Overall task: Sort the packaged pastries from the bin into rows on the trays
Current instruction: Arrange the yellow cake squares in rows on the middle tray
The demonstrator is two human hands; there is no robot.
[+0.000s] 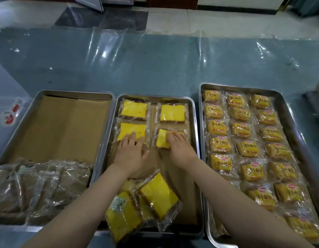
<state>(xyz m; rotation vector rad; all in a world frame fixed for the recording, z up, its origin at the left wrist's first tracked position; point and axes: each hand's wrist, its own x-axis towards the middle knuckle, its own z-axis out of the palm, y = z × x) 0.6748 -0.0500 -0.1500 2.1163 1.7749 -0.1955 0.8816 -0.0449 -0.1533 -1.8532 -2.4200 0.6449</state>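
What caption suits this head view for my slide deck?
Both hands, left and right, press flat on yellow cakes in the middle tray, flanked by brown packs and small breads.

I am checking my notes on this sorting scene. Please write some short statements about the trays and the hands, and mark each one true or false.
1. The middle tray holds yellow cake packets laid in rows at its far end. True.
2. The left hand lifts a packet in the air. False: its straight fingers rest flat on a packet lying in the tray.
3. The right tray is filled with rows of small bread packets. True.
4. The left tray holds yellow packets. False: it holds brown packets at its near end.
5. The right hand rests on a packet in the middle tray. True.
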